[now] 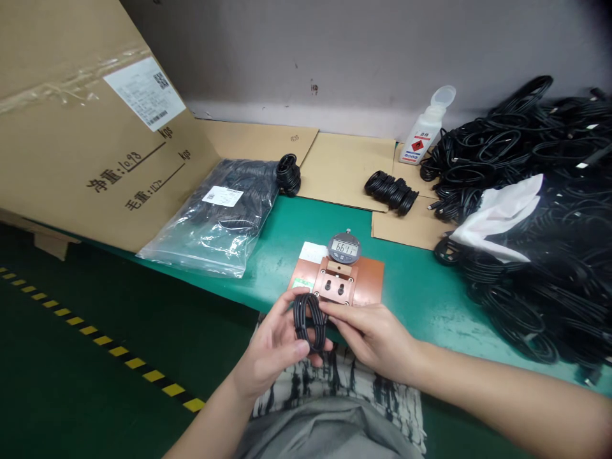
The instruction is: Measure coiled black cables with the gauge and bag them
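Observation:
A coiled black cable [306,322] is held upright in front of my body. My left hand [275,344] wraps round its left side, thumb at the bottom and fingers behind it. At the coil's upper right, my right hand [375,335] pinches with thumb and forefinger; the small piece between the fingertips is mostly hidden. Just beyond the hands sits a copper-coloured fixture [335,284] on an orange-brown plate [370,274]. A round digital gauge [344,247] with a lit number display is mounted at its back.
A large cardboard box [71,127] stands at left, beside a clear bag of black cables [224,210]. Cable coils [391,191] lie on cardboard sheets [347,166]. A white bottle [423,134] with a flipped-up cap and a large cable pile [521,146] with white cloth [502,220] occupy the right.

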Motion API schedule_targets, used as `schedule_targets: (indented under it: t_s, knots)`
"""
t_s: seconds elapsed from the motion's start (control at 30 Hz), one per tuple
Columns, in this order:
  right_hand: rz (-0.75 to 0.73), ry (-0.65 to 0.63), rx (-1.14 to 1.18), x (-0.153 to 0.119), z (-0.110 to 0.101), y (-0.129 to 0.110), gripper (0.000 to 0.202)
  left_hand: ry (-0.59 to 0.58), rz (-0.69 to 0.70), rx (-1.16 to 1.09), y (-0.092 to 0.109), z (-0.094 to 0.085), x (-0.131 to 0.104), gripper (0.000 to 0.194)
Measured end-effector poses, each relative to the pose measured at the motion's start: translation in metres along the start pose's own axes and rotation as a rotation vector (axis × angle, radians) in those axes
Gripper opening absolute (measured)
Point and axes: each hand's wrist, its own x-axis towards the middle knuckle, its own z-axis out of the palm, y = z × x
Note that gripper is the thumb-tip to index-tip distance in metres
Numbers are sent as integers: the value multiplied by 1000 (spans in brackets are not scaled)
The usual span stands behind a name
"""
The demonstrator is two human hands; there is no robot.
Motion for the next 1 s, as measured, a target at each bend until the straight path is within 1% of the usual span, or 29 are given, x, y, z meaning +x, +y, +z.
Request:
schedule_targets:
  t_s: [0.23,0.3,0.4,0.47,0.57,0.63,0.7,0.87,1.0]
  knots:
    - [5,5,-1,1,0,0,32,2,-8,2,1,1,1,61]
    - [-12,8,-2,0,0,1,32,-16,0,-6,1,2,0,60]
    - [-88,-10,1,-2,0,3,30,-59,-5,-15,1,2,-3,59]
    - [-116,-14,31,-4,-1,3,24,-93,-16,-32,0,2,-7,59]
    - [-62,-3,138,-5,-3,2,17,-184,-26,-89,-2,1,-12,60]
    - [-32,-16,217,-5,-5,0,17,-247,-49,-135,-2,1,-15,61]
    - [-23,-46,275,-5,-6,-1,17,-287,-91,-167,-1,1,-16,63]
    - [5,-74,333,-2,-8,0,34,-326,-170,-193,2,0,-17,64]
    - [21,-90,371,-2,-7,2,38,-346,-200,-218,2,-4,-18,65]
